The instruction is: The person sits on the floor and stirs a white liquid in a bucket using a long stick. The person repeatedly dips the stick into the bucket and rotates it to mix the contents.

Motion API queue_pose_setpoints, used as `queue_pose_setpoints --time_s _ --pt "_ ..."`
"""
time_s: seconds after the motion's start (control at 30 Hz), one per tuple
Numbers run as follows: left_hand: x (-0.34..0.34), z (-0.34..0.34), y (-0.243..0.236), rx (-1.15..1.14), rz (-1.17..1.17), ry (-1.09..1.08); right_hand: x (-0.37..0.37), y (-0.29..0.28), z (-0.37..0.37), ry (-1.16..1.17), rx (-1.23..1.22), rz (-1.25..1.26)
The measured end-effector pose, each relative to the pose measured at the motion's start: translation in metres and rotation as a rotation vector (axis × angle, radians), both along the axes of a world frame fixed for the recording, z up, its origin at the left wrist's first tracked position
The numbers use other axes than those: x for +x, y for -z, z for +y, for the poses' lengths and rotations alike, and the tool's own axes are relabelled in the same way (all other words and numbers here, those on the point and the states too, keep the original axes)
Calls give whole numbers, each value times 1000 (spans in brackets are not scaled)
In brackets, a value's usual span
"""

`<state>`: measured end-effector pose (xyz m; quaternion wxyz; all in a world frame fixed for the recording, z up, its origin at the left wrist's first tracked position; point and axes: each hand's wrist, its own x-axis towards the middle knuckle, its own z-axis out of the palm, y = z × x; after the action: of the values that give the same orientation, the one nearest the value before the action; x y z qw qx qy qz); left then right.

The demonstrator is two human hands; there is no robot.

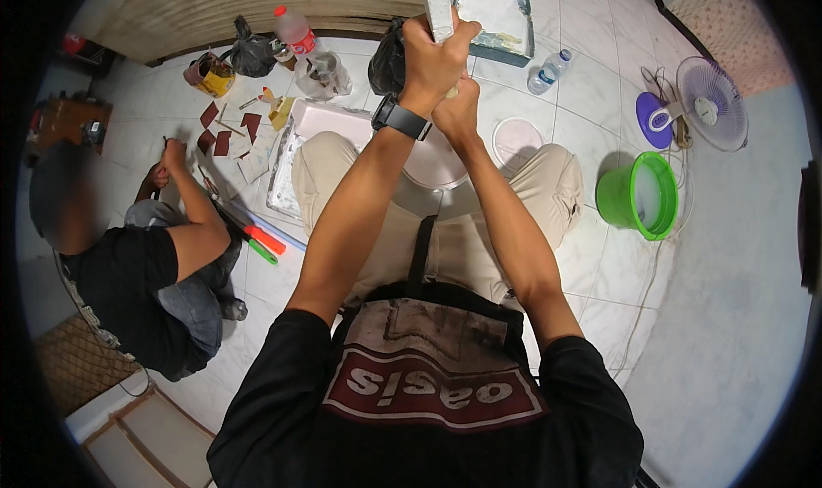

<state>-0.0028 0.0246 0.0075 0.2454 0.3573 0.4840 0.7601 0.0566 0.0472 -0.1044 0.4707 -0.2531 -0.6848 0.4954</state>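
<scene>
My left hand (432,64), with a black watch on its wrist, is closed round an upright paint-spattered white stick (438,7). My right hand (455,107) grips lower on what appears to be the same stick, just under my left hand. Both hands are raised over a round container of pale pink paint (435,167) between my knees. A white-smeared tray (282,171) with pink contents lies to the left, and a round pinkish lid (516,137) lies to the right. The stick's lower end is hidden behind my hands.
A co-worker (111,274) crouches at left beside red sandpaper pieces (250,127), tools (264,240), a paint can (211,74) and bags (251,53). A second tray (505,56), water bottle (548,72), fan (704,107), cords and green bucket (616,188) occupy the back and right.
</scene>
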Motion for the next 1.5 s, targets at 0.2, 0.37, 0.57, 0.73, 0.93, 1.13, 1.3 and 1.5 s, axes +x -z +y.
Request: queue_pose_setpoints --time_s 0.2,0.37,0.57,0.73,0.93,1.13,1.3,1.5 --pt "1 -5 -4 -129 27 25 -2 15 -21 -43 -151 83" --pt "-6 -13 -1 -114 185 -120 -19 15 -27 -117 -110 185" --pt "5 -1 6 59 394 -228 -17 8 -13 -75 53 344" --pt "13 5 7 75 335 -165 1 3 2 16 120 180" --pt "17 -2 -1 -46 63 93 17 1 -10 86 -30 33" --pt "11 -17 -7 -116 99 61 4 11 -33 -26 -147 175" --pt "-8 -21 -1 -52 251 -123 -23 11 -38 -125 -81 226" --pt "-12 -7 3 68 374 -247 -29 8 -15 -119 69 255"
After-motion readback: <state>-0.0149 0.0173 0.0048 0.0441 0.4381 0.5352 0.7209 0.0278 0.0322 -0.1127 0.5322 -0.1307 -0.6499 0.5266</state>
